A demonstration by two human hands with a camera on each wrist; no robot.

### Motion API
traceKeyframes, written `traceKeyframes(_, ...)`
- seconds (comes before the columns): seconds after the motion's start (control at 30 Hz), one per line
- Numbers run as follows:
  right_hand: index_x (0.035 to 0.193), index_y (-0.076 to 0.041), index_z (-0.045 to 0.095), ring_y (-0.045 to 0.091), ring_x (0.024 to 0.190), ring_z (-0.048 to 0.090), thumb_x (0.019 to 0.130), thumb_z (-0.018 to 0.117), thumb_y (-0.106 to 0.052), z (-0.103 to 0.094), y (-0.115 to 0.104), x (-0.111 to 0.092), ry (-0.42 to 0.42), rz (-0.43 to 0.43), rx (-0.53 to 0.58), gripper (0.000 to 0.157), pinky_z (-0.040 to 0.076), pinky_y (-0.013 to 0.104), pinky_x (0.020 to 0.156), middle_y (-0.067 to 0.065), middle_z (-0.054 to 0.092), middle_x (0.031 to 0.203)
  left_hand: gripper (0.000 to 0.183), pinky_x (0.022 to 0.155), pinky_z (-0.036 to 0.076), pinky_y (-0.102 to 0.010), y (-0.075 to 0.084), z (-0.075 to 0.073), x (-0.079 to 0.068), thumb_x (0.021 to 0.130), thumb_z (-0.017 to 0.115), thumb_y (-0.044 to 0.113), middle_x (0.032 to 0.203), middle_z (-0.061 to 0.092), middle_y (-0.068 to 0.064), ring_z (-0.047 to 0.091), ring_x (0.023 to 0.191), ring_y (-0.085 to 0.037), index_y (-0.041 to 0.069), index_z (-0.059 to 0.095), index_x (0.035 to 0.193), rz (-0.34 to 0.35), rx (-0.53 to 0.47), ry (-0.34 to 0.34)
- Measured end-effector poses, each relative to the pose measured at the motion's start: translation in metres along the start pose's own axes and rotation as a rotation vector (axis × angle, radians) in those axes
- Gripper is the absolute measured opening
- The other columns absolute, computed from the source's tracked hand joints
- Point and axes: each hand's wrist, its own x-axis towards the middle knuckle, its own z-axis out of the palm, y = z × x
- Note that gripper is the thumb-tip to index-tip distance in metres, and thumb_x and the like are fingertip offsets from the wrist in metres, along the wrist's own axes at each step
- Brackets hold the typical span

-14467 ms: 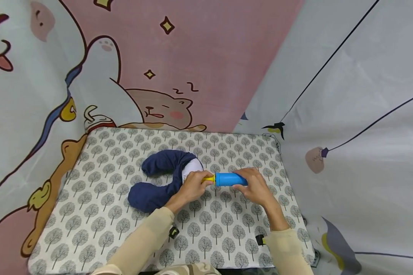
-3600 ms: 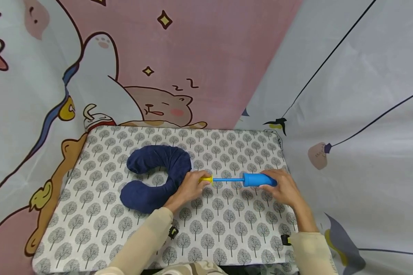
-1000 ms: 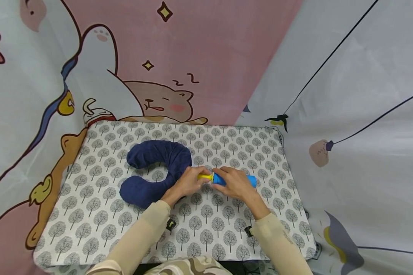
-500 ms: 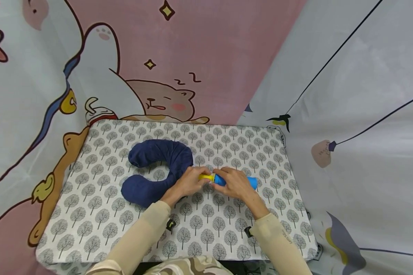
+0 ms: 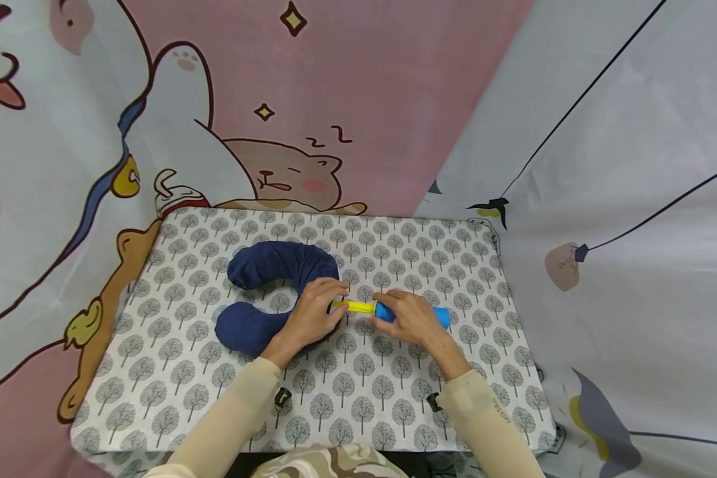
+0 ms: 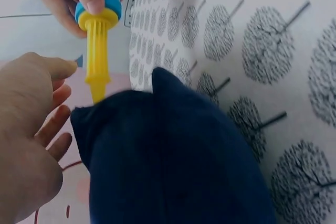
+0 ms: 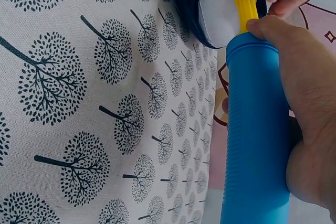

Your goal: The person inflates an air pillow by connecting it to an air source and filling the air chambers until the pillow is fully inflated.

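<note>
A navy U-shaped neck pillow (image 5: 277, 262) lies left of centre on the patterned cloth. My right hand (image 5: 411, 320) grips the blue barrel of a hand pump (image 7: 254, 129), thumb near its front collar. From that collar the yellow nozzle (image 6: 97, 51) points at the pillow's outer curve. In the right wrist view its tip reaches the pillow's opening, where a white inner part (image 7: 218, 9) shows; the exact joint is hidden. My left hand (image 5: 312, 313) is beside the nozzle tip and pillow, fingers loosely bent, apart from the nozzle in the left wrist view.
Under everything is a table with a white tree-print cloth (image 5: 370, 378). Cartoon-printed curtains (image 5: 382, 99) rise behind and along both sides of it. The person's lap (image 5: 328, 461) is at the near edge.
Over the last half second my left hand has let go of the yellow nozzle and shifted left. The right hand stays on the pump. The blue rod seen out 3.6 seconds ago is now in.
</note>
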Motion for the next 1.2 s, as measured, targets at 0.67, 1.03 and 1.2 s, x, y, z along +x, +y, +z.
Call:
traceKeyframes(0.67, 0.139, -0.018, 0.080, 0.017, 0.084, 0.072, 0.096, 0.087, -0.047, 0.001, 0.000, 0.001, -0.031, 0.039, 0.034, 0.053, 0.058, 0.028, 0.064, 0.010, 0.083, 0.119, 0.029, 0.105, 0.063, -0.058, -0.022, -0.004, -0.006, 0.098, 0.081, -0.006, 0.134, 0.080, -0.022, 0.076, 0.121, -0.043, -0.001, 0.082, 0.127, -0.118, -0.034, 0.042)
traceKeyframes(1.03, 0.135, -0.019, 0.081, 0.013, 0.079, 0.065, 0.095, 0.088, -0.046, 0.000, 0.002, 0.002, -0.019, 0.037, 0.058, 0.048, 0.053, 0.026, 0.062, 0.008, 0.083, 0.116, 0.025, 0.092, 0.065, -0.054, -0.032, -0.012, -0.012, 0.096, 0.069, -0.011, 0.125, 0.079, -0.025, 0.076, 0.113, -0.044, -0.004, 0.085, 0.115, -0.201, -0.063, 0.064)
traceKeyframes(1.2, 0.135, -0.019, 0.081, 0.015, 0.082, 0.069, 0.095, 0.088, -0.046, 0.000, 0.001, 0.002, -0.022, 0.042, 0.061, 0.049, 0.057, 0.029, 0.065, 0.009, 0.083, 0.118, 0.022, 0.095, 0.063, -0.054, -0.033, -0.015, -0.018, 0.096, 0.070, -0.011, 0.134, 0.076, -0.025, 0.073, 0.115, -0.043, -0.005, 0.085, 0.111, -0.237, -0.017, 0.078)
